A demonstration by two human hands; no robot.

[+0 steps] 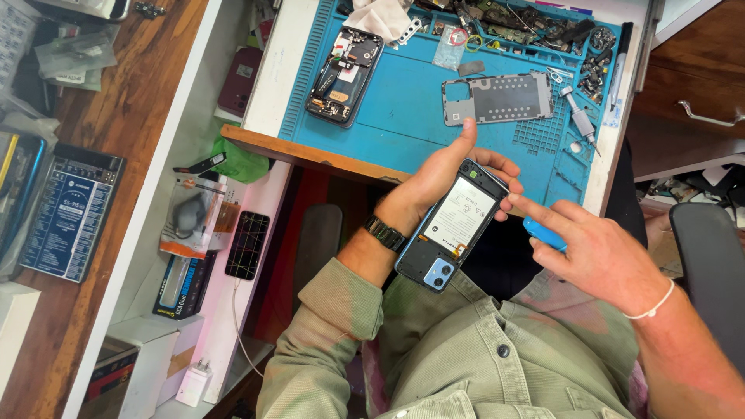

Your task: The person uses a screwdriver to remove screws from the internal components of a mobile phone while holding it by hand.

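Observation:
My left hand [444, 172] grips an opened smartphone [454, 225] with its back cover off, so the white battery and a blue camera block show. It hovers over my lap, just in front of the desk edge. My right hand [597, 252] pinches a small blue plastic pry tool [543, 233], and its index finger points at the phone's right edge. A black watch sits on my left wrist, a white band on my right.
A blue work mat [403, 116] on the desk carries another disassembled phone [344, 76], a grey metal phone frame [497, 98], a screwdriver [578, 116] and several small parts. A cracked phone [247, 244] and boxes lie on the white shelf at left.

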